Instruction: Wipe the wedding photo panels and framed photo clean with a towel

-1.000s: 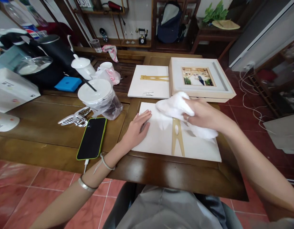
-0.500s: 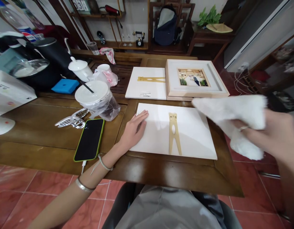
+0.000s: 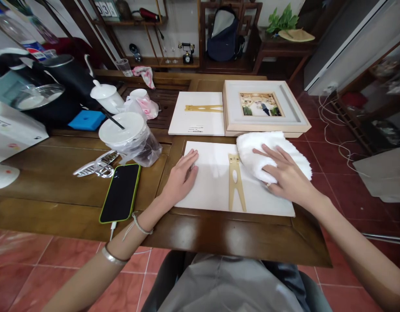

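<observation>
A white board (image 3: 213, 182) with a gold clothespin-shaped stand (image 3: 234, 183) lies flat on the wooden table (image 3: 57, 177) in front of me. My left hand (image 3: 181, 176) rests flat on the board's left edge, fingers stretched out. My right hand (image 3: 283, 173) presses flat on a white fluffy cloth (image 3: 261, 151) that covers the board's upper right part. Behind it lie a second white board (image 3: 197, 115) and a pale framed photo (image 3: 261, 107).
A black phone in a green case (image 3: 121, 192) lies left of the board, beside a silver hair clip (image 3: 96, 164) and a lidded drink cup in a bag (image 3: 128, 136). Teapot, black pot and boxes crowd the table's left. Cables trail on the floor at right.
My right hand swung the cloth off the board out to the right, then brought it back down flat onto the board's upper right. My left hand stayed put.
</observation>
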### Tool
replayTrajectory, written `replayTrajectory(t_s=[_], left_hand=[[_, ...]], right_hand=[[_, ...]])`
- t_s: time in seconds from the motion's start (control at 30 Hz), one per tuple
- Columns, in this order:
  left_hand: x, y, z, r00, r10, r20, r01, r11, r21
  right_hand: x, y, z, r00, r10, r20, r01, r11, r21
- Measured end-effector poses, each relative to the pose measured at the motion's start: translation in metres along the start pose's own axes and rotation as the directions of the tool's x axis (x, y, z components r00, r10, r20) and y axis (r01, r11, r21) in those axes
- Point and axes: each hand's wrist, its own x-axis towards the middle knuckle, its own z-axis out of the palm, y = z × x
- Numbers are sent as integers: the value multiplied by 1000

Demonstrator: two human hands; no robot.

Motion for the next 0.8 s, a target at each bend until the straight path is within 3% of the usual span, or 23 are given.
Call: replayTrajectory(t_s=[0.17, 0.3, 0.6, 0.7, 0.8], left_hand=[[-1, -1, 0, 1000, 2, -2, -2, 1000, -2], [-1, -1, 0, 1000, 9, -6, -9, 1000, 2], [-2, -2, 1, 1000, 13, 6, -13, 1000, 12], [-2, -2, 1, 1000, 13, 7, -13, 1000, 17], [-2, -1, 1, 1000, 11, 6, -11, 1000, 19]], right_hand=[[5, -5, -3, 995, 55, 85, -62, 995, 75], [-3, -27, -17, 983, 98, 153, -113, 990, 88], [-65, -88, -57, 956, 37, 292, -112, 964, 243], [-73, -93, -62, 957, 12, 291, -93, 959, 268], [-63, -87, -59, 967, 20, 256, -88, 963, 257]])
